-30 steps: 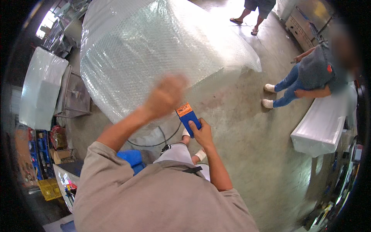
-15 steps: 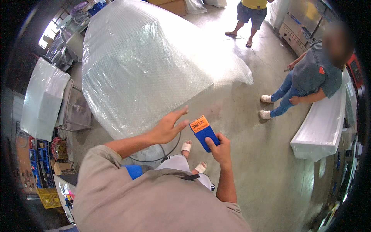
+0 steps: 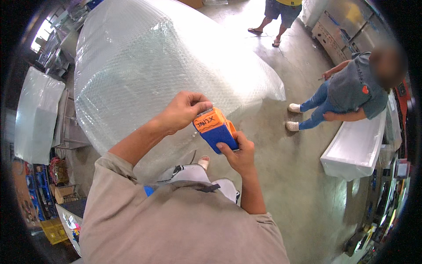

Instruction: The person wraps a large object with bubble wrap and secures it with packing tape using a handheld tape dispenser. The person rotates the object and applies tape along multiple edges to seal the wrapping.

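Tape dispenser (image 3: 215, 130) clasped in right hand (image 3: 237, 155) grip; left hand (image 3: 182, 111) fingers pinch its top

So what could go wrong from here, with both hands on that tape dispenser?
1. The left hand pinches right at the toothed front edge of the orange and blue tape dispenser; a slip could nick the fingertips.
2. The right hand holds the dispenser only from below, in mid-air, so a tug might pull it loose onto the concrete floor.
3. The bubble-wrapped load stands close by; its loose wrap could catch any freed tape.
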Demonstrator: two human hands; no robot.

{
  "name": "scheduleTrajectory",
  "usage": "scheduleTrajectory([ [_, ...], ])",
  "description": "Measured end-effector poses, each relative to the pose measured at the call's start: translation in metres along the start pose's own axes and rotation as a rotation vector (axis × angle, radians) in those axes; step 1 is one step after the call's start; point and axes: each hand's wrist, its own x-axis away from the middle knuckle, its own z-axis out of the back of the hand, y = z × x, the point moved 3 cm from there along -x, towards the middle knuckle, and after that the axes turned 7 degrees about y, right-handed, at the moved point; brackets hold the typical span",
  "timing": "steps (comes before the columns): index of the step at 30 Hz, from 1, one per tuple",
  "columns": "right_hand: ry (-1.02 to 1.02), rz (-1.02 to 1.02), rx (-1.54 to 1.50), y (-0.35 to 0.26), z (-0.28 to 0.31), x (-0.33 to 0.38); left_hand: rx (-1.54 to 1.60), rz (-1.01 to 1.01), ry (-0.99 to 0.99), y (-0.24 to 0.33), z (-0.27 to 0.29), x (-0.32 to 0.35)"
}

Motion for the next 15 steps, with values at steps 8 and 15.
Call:
scheduleTrajectory([
  [8,-0.003,-0.315,0.035,0.044,0.010,-0.006,-1.457,-1.088,1.018,0.009,0.050,-0.052],
  [15,-0.050,-0.298,-0.016,0.118,0.026,0.015,-1.338,-0.912,0.522,-0.024,-0.026,-0.019],
])
